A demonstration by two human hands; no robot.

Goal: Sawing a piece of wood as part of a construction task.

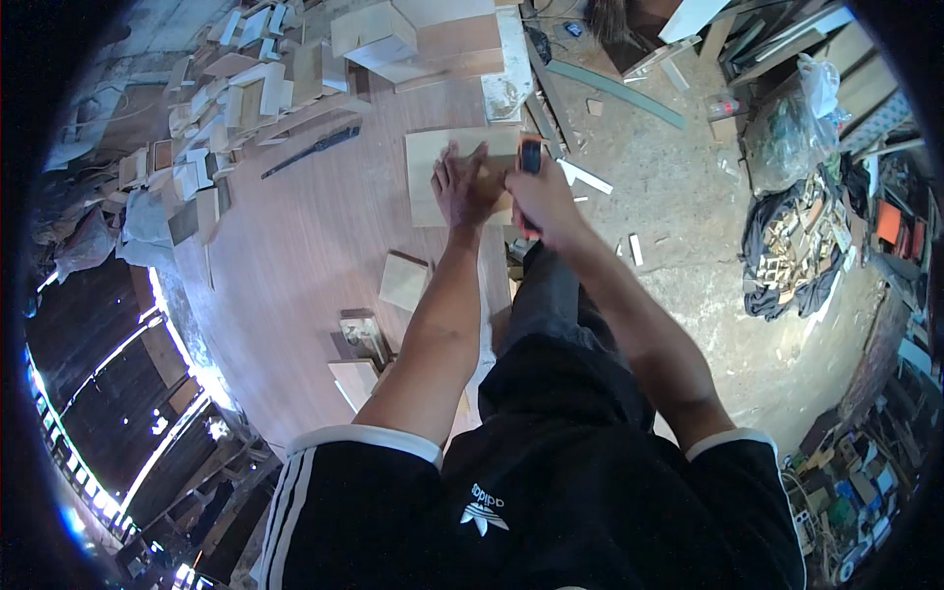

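Observation:
A pale wooden board (425,177) lies flat at the right edge of the brown table, partly under my hands. My left hand (464,187) presses down on it with the fingers spread. Close beside it, over the board's right edge, my right hand (547,205) is closed round a tool with an orange-and-black handle (530,157). The working end of the tool is hidden, so its kind cannot be made out. Nearer to me, a smaller wooden block (404,280) rests beside my left forearm.
A long dark tool (310,152) lies on the table (295,226). Wooden box pieces (261,93) crowd the far left, and larger wooden boxes (433,44) stand at the back. A black sack of wood scraps (795,246) and offcuts (635,249) lie on the floor at right.

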